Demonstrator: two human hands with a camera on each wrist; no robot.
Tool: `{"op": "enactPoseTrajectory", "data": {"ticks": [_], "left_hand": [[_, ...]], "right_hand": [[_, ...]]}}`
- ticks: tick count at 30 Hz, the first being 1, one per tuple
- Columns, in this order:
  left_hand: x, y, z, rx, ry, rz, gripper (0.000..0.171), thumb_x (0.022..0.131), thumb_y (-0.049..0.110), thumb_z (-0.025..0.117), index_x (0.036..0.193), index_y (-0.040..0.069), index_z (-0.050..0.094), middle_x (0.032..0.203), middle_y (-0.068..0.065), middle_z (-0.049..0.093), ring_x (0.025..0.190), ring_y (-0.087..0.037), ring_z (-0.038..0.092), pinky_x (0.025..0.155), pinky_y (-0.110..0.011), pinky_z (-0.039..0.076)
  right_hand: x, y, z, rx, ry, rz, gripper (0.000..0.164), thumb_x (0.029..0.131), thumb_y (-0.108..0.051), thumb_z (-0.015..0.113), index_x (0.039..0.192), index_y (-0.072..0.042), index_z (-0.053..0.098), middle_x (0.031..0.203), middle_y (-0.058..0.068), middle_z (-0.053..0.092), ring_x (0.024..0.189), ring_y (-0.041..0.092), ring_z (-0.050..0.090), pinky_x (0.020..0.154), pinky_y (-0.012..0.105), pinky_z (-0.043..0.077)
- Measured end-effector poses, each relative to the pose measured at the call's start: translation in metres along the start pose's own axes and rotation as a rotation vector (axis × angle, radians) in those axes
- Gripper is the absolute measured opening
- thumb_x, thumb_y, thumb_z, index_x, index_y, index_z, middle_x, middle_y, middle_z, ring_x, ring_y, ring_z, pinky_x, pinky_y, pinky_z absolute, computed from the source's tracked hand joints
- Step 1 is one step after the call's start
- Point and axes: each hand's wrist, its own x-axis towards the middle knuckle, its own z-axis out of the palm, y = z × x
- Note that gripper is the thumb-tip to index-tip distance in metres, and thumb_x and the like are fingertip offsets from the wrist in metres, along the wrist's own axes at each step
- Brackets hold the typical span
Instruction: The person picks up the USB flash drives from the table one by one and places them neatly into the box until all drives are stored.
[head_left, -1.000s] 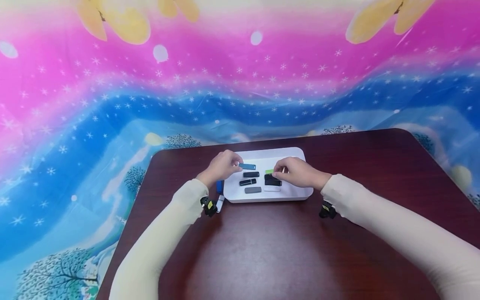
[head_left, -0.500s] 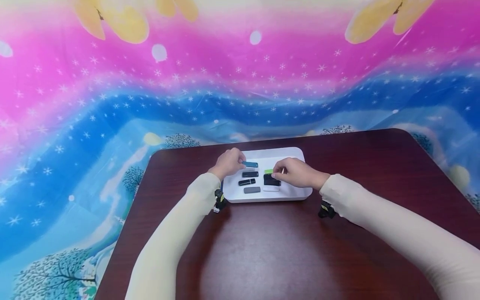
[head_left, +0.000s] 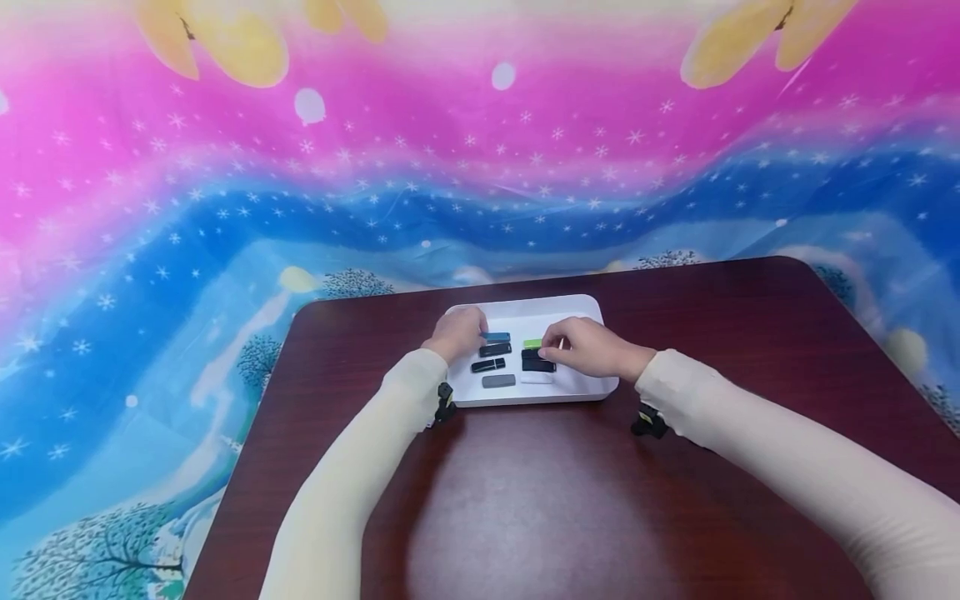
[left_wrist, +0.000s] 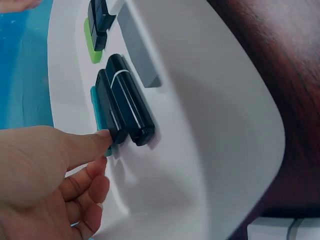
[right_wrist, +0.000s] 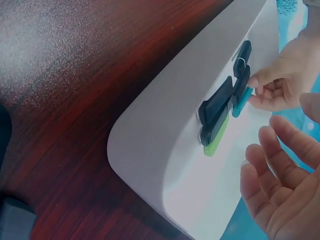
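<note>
My left hand pinches one end of a teal USB stick at the far left of the white tray. In the left wrist view, the thumb tip also lies by the end of a black USB stick, which partly covers the teal one. Over the tray's right half hangs my right hand, fingers loosely bent with nothing between them in the right wrist view. Near its fingertips are a lime green USB stick and a black one.
A black capped stick and a grey stick lie in the left column. A white stick is at the right front. Outside the tray, another white stick lies on the dark red table.
My left hand has moved right and then down with the teal stick, bringing it to the tray behind the black one. The right hand has stayed nearly still.
</note>
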Motion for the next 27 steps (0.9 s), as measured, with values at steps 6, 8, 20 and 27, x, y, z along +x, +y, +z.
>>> {"op": "enactPoseTrajectory", "data": {"ticks": [6,8,20,27], "left_hand": [[-0.006,0.003,-0.006,0.001,-0.017,0.005,0.019,0.094,0.015,0.071,0.112,0.009,0.072,0.118,-0.004,0.072,0.112,-0.023,0.064,0.101,-0.043,0.049],[-0.008,0.004,-0.009,-0.001,-0.017,0.007,0.019,0.096,0.019,0.068,0.113,0.010,0.072,0.122,-0.005,0.071,0.114,-0.024,0.063,0.102,-0.043,0.049],[-0.030,0.000,-0.025,-0.131,0.068,0.026,0.030,0.102,0.034,0.058,0.120,0.013,0.071,0.111,-0.004,0.073,0.097,-0.021,0.067,0.087,-0.041,0.053],[-0.050,-0.001,-0.033,-0.175,0.103,0.094,0.028,0.102,0.033,0.057,0.117,0.014,0.072,0.103,-0.003,0.073,0.088,-0.017,0.066,0.079,-0.037,0.053]], "right_hand": [[0.001,-0.003,0.000,0.005,-0.002,0.002,0.017,0.098,-0.023,0.066,0.103,-0.011,0.077,0.094,0.001,0.074,0.079,0.013,0.060,0.074,0.033,0.049],[0.000,-0.003,-0.001,0.004,-0.001,0.006,0.017,0.098,-0.023,0.066,0.103,-0.011,0.077,0.094,0.001,0.074,0.080,0.013,0.061,0.074,0.033,0.049],[-0.003,-0.005,-0.005,0.019,0.018,0.007,0.018,0.098,-0.022,0.065,0.104,-0.009,0.076,0.092,0.001,0.072,0.082,0.015,0.060,0.075,0.033,0.047],[-0.006,-0.011,-0.007,0.043,0.040,-0.036,0.015,0.098,-0.020,0.065,0.103,-0.011,0.076,0.093,0.000,0.072,0.084,0.014,0.060,0.076,0.033,0.049]]}}
